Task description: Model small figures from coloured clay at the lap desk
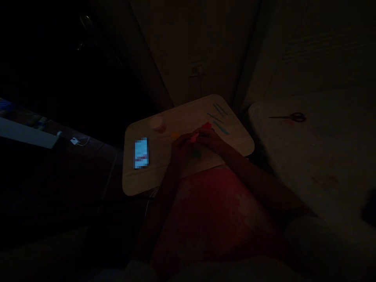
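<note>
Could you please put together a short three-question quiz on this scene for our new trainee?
1. Multiple choice: where do the scissors lie?
A) On the floor
B) On the pale surface right of the small table
C) Under the phone
2. True or false: the phone, its screen lit, lies on the table, to the left of both hands.
3. Fill in: the small piece between the left hand and the right hand is pinkish ____.

Key: 1. B; 2. True; 3. red
</note>
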`<action>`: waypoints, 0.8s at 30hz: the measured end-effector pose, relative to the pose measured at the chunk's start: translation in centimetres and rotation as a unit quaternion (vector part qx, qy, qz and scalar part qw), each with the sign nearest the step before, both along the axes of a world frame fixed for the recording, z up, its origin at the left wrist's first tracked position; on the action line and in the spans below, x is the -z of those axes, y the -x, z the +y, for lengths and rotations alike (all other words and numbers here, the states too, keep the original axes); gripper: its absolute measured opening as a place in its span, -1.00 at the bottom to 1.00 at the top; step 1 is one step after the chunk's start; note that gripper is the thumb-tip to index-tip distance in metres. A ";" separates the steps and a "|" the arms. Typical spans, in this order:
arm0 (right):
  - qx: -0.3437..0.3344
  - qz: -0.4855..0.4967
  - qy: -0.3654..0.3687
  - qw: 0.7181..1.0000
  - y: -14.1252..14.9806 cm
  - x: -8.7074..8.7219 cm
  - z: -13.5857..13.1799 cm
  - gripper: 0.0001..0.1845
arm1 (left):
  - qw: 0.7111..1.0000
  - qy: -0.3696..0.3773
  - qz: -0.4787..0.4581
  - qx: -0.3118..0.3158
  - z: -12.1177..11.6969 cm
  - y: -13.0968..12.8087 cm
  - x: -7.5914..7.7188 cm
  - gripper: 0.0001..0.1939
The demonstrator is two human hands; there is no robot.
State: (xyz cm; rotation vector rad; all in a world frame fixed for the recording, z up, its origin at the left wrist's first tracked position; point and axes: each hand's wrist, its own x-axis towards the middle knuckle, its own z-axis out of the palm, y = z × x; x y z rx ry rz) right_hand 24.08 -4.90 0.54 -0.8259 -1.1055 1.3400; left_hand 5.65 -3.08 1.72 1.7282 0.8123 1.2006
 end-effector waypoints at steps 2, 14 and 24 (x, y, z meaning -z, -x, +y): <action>0.004 -0.004 0.004 1.000 -0.1 0.2 0.1 -0.54 | 1.000 0.005 -0.005 -0.001 0.0 0.0 -0.1 -0.50; 0.006 -0.056 -0.011 0.998 0.1 0.0 0.1 -0.54 | 0.999 0.031 0.021 0.014 -0.2 -0.2 0.4 -0.47; 0.005 -0.053 -0.008 0.999 0.0 0.2 0.2 -0.61 | 0.997 -0.013 0.073 -0.005 -0.2 -0.3 0.3 -0.51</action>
